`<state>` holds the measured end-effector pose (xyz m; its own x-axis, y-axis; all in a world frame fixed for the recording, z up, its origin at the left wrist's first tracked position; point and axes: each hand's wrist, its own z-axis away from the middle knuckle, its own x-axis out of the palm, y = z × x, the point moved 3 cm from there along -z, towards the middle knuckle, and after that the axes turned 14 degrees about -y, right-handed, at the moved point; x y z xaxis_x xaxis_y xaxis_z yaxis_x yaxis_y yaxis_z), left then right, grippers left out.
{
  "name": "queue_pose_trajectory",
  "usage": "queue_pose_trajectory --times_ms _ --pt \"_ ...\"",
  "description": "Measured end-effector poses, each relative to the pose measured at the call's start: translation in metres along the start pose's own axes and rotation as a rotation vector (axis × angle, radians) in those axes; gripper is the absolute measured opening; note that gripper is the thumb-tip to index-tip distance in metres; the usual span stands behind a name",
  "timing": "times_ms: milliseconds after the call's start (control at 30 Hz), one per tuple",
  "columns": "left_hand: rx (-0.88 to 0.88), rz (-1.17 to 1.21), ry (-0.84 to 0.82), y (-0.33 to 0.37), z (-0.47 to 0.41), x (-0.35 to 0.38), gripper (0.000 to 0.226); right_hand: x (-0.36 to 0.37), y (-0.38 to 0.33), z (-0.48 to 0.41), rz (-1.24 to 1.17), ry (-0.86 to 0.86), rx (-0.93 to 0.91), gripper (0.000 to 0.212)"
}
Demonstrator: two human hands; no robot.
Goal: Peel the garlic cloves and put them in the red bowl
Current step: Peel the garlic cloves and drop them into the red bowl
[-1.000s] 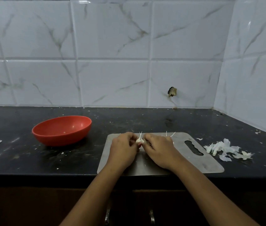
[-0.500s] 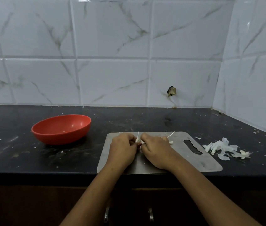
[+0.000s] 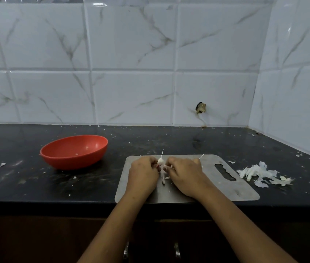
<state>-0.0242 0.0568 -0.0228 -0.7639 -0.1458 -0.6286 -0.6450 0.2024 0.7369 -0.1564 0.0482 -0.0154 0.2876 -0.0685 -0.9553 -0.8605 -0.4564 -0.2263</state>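
Note:
My left hand (image 3: pixel 143 172) and my right hand (image 3: pixel 184 173) meet over the far half of a metal cutting board (image 3: pixel 224 188). Between their fingertips they pinch a white garlic clove (image 3: pixel 160 160) with a thin stalk sticking up. Small bits of skin (image 3: pixel 164 179) lie on the board just below the fingers. More garlic (image 3: pixel 197 158) with thin white stalks peeks out behind my right hand, mostly hidden. The red bowl (image 3: pixel 74 151) stands on the black counter to the left of the board, with a tiny white speck inside.
A pile of white garlic peels (image 3: pixel 260 172) lies on the counter right of the board. The black counter (image 3: pixel 27 179) is speckled with crumbs. Tiled walls close the back and right side. Cabinet handles (image 3: pixel 177 252) show below the counter edge.
Both hands stay together on the clove, shifting only slightly. Small skin pieces now lie on the board under the fingers.

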Motion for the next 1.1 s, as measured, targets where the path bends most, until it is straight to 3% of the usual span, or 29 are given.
queue_pose_trajectory --times_ms 200,433,533,667,767,967,1100 --pt "-0.063 -0.105 0.108 0.005 0.008 -0.005 0.016 -0.005 0.014 -0.002 -0.253 0.010 0.047 0.027" --pt "-0.074 -0.086 0.110 0.006 0.008 -0.007 0.019 -0.020 0.040 0.016 -0.568 0.105 -0.026 0.020" --pt "-0.042 -0.090 0.073 0.006 0.009 -0.005 0.023 -0.031 0.055 0.027 -0.462 0.014 0.001 0.028" --pt "0.059 -0.128 -0.108 0.010 0.004 0.003 0.020 -0.037 0.064 0.037 -0.274 -0.102 0.008 0.033" --pt "0.082 -0.224 -0.199 0.011 0.002 0.008 0.014 -0.030 0.059 0.038 -0.252 -0.138 0.011 0.026" --pt "0.010 -0.212 -0.039 0.002 -0.002 0.006 0.013 -0.023 0.052 0.028 -0.247 -0.054 0.030 0.010" --pt "0.044 -0.344 0.053 0.006 0.003 0.002 0.018 -0.023 0.046 0.026 -0.236 -0.052 0.022 0.007"
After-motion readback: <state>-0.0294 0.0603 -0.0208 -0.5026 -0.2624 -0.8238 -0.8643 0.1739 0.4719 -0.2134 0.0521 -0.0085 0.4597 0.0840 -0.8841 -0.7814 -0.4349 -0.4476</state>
